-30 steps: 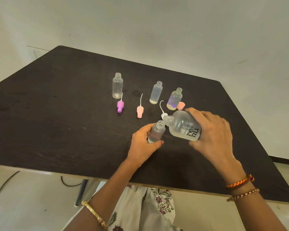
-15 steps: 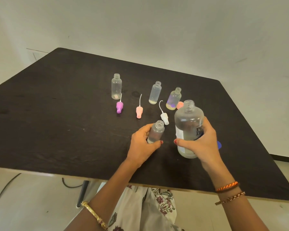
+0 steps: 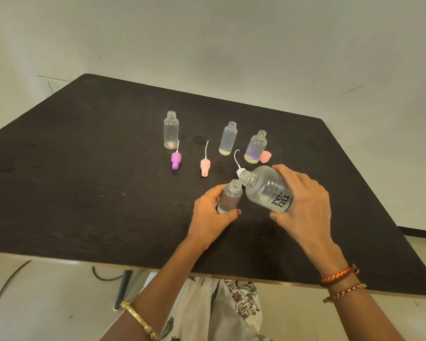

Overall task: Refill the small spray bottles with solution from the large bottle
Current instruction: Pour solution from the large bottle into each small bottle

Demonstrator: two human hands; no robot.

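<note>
My left hand (image 3: 210, 215) grips a small clear bottle (image 3: 230, 196) standing uncapped on the dark table (image 3: 84, 193). My right hand (image 3: 303, 200) holds the large clear bottle (image 3: 266, 188), tilted left with its open neck just above the small bottle's mouth. Three more small uncapped bottles stand further back: a left bottle (image 3: 171, 129), a middle bottle (image 3: 228, 138) and a right bottle (image 3: 255, 146) with a purple tint. Loose spray tops lie between: a purple spray top (image 3: 175, 160), a pink spray top (image 3: 205, 166) and a white spray top (image 3: 238, 166), partly hidden behind the large bottle.
A pink cap (image 3: 265, 156) lies beside the right-hand small bottle. The table's near edge (image 3: 158, 269) runs just above my lap. A dark cable (image 3: 103, 276) hangs under the table at the left. A pale wall stands behind.
Half a second ago the large bottle stood upright in my right hand; now it is tipped left again over the small bottle. My left hand has kept its hold.
</note>
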